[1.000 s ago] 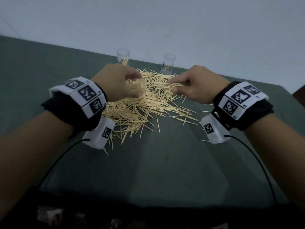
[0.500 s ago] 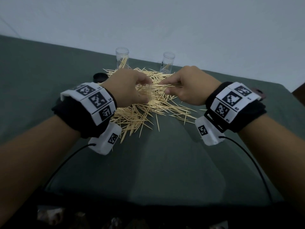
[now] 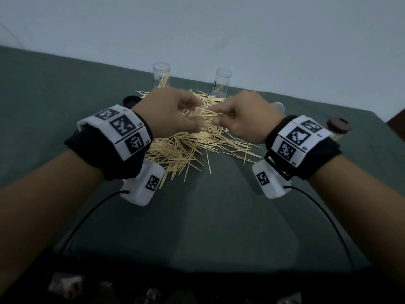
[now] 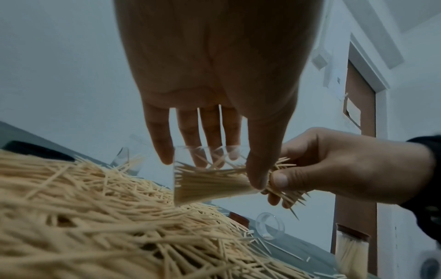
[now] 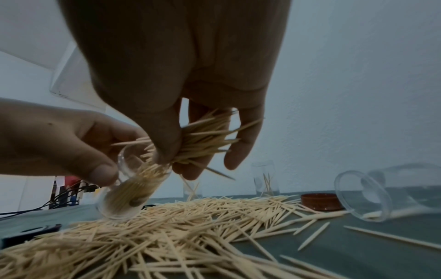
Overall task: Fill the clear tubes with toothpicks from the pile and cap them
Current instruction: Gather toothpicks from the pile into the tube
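Wooden toothpicks [image 5: 203, 137] sat bunched in the right hand's [image 3: 245, 117] pinch, tips entering a tilted clear tube [image 4: 205, 175] grasped by the left hand [image 3: 168, 113], above the pile [image 3: 186, 148] at twelve o'clock.

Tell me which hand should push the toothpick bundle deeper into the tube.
Right. The right hand already pinches the toothpick bundle at the mouth of the clear tube, which the left hand holds tilted.
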`<state>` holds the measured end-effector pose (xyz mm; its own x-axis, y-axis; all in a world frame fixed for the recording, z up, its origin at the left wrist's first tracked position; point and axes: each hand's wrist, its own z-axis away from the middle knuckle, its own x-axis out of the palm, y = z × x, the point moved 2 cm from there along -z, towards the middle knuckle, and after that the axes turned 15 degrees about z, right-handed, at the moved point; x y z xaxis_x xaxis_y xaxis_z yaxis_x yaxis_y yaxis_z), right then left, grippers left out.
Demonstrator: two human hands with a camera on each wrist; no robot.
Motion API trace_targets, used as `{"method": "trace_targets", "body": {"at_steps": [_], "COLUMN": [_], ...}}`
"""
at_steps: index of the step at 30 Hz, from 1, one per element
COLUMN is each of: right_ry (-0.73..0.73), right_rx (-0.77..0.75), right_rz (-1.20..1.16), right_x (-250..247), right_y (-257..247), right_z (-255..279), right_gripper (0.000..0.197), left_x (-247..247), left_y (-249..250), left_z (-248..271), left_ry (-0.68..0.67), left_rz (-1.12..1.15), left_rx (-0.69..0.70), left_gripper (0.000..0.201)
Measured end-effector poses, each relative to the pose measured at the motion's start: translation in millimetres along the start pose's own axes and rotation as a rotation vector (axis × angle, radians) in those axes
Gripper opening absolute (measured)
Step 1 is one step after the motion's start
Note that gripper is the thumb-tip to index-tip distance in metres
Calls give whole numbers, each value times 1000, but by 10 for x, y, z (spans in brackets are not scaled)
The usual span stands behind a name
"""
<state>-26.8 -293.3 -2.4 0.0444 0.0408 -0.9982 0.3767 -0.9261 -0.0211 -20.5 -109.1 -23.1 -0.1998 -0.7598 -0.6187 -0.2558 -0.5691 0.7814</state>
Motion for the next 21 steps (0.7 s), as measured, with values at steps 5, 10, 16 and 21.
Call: {"method": "trace_targets", "body": {"at_steps": [5,10,16,21], "right_ry": [53,105,196,193], "right_rx": [-79,-85,-68,-131], "right_rz": [-32,-42,-29,34], "right_x": [142,177,209,270], "right_y": [-27,-9,30,36], "right_z": [-86,-74,-112,-140], "right_gripper": [26,25,28,25], "left_x": [8,26,20,41], "left_y": [-25,-28,-26,-23], "left_z": [-1,-10,-7,-6], "left_ry": [-4,0,-3,-6], "left_rz": [56,69,76,82], "left_rx": [0,-1,0,18], "left_gripper": [54,54,51,45]}}
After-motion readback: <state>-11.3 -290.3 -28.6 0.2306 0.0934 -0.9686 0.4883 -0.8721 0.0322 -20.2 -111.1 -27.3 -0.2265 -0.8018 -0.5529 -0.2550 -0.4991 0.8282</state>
